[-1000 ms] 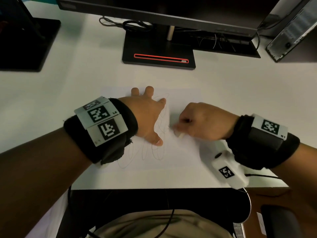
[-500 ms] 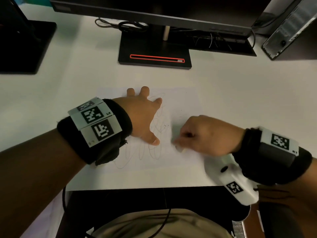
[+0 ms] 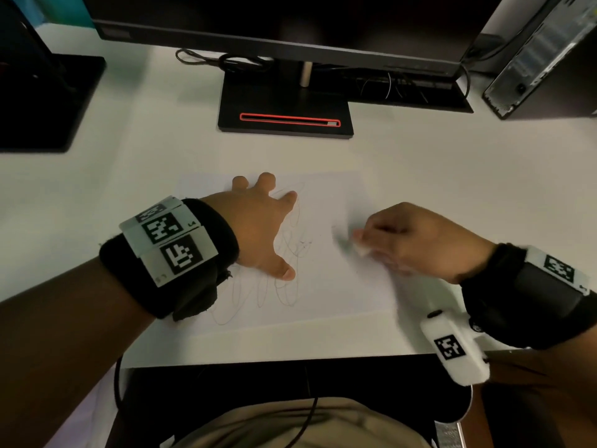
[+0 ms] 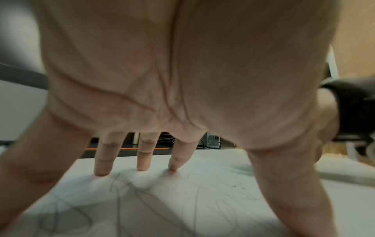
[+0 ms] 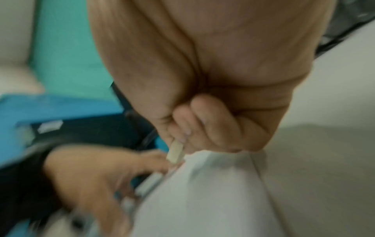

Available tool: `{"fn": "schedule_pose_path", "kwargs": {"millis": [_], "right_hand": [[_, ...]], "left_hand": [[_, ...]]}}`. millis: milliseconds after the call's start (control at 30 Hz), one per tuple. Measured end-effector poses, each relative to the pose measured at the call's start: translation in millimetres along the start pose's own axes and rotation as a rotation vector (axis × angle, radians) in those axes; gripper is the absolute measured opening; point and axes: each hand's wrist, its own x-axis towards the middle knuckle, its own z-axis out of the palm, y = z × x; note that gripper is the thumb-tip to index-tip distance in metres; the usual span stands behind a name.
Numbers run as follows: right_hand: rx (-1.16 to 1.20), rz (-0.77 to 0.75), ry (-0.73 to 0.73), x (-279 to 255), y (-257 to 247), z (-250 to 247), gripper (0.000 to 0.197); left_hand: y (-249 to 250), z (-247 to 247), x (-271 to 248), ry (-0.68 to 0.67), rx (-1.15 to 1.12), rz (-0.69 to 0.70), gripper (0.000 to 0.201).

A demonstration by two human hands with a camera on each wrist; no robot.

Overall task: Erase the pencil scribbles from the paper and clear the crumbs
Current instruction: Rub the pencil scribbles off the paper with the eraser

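A white sheet of paper (image 3: 326, 286) lies on the white desk (image 3: 420, 176), with thin pencil scribbles (image 3: 290, 253) across its left half. My left hand (image 3: 258, 227) presses flat on the paper's left part with fingers spread, its fingertips (image 4: 103, 170) down among the scribbles (image 4: 142, 200). My right hand (image 3: 416, 240) is curled and pinches a small white eraser (image 3: 361, 250) against the paper's right part; it is motion-blurred. In the right wrist view the eraser (image 5: 175, 152) sticks out below thumb and fingers. A few dark crumbs (image 4: 236, 186) lie on the paper.
A monitor on a black stand (image 3: 284, 108) with a red-outlined slot sits behind the paper. Another black stand base (image 3: 42, 101) is at the far left, and a computer case (image 3: 542, 56) at the far right. Cables (image 3: 226, 63) lie behind the stand. The desk's front edge (image 3: 290, 358) is near my body.
My right hand with the eraser has moved back and forth over the paper's right part, ending a little further right. The left hand has stayed pressed on the paper.
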Motion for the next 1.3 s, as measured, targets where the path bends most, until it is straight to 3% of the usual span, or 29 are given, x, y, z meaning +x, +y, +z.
{"fn": "schedule_pose_path", "kwargs": {"millis": [100,167,267,333,400,467,533,567,633,733,800,833,900,967,1000,1067,1167,1233,1300], "right_hand": [[0.77,0.153,0.141,-14,-8,2,0.028],[1.136,0.224,0.061,-27,-19,26,0.017],[1.323,0.227,-0.172,-38,-31,74,0.019],[1.346,0.244,-0.221,-35,-27,85,0.027],[1.448,0.284,-0.092,-25,-9,70,0.037],[1.589,0.257,0.224,-17,10,42,0.038],[1.614,0.18,0.522,-20,18,20,0.027],[1.609,0.142,0.559,-25,15,17,0.02],[1.619,0.121,0.406,-31,4,33,0.017],[1.538,0.231,-0.003,-36,-17,73,0.043],[1.456,0.32,-0.087,-31,-15,76,0.054],[1.478,0.342,-0.04,-26,-10,68,0.056],[1.602,0.298,0.231,-15,4,42,0.058],[1.675,0.21,0.504,-13,7,21,0.041],[1.704,0.159,0.522,-16,3,19,0.032],[1.691,0.15,0.303,-19,-12,38,0.035],[1.496,0.321,-0.103,-22,-37,78,0.056],[1.462,0.364,-0.191,-16,-33,81,0.059],[1.539,0.352,-0.047,-5,-16,59,0.065]], "left_hand": [[-6,2,-6,-0.021,-0.019,0.023,0.131],[-8,2,-7,-0.027,-0.016,0.04,0.137],[-4,2,-7,-0.012,0.004,0.04,0.137],[1,1,-7,-0.005,0.004,0.031,0.133],[3,1,-8,-0.008,-0.01,0.014,0.133],[2,3,-11,-0.013,-0.019,-0.003,0.134],[4,4,-13,-0.014,-0.013,-0.01,0.134],[6,4,-14,-0.016,-0.014,-0.013,0.133],[12,2,-15,-0.031,-0.025,-0.013,0.133],[20,0,-16,-0.051,-0.025,0.018,0.137],[20,0,-19,-0.073,-0.022,0.03,0.141],[18,1,-21,-0.083,-0.022,0.029,0.142],[16,2,-24,-0.093,-0.024,0.025,0.143],[16,3,-25,-0.1,-0.036,0.031,0.144],[16,3,-24,-0.096,-0.041,0.035,0.145],[16,2,-23,-0.089,-0.066,0.048,0.148],[18,8,-26,-0.078,-0.065,0.073,0.151],[16,13,-30,-0.074,-0.057,0.079,0.151],[14,16,-33,-0.071,-0.067,0.075,0.149]]}}
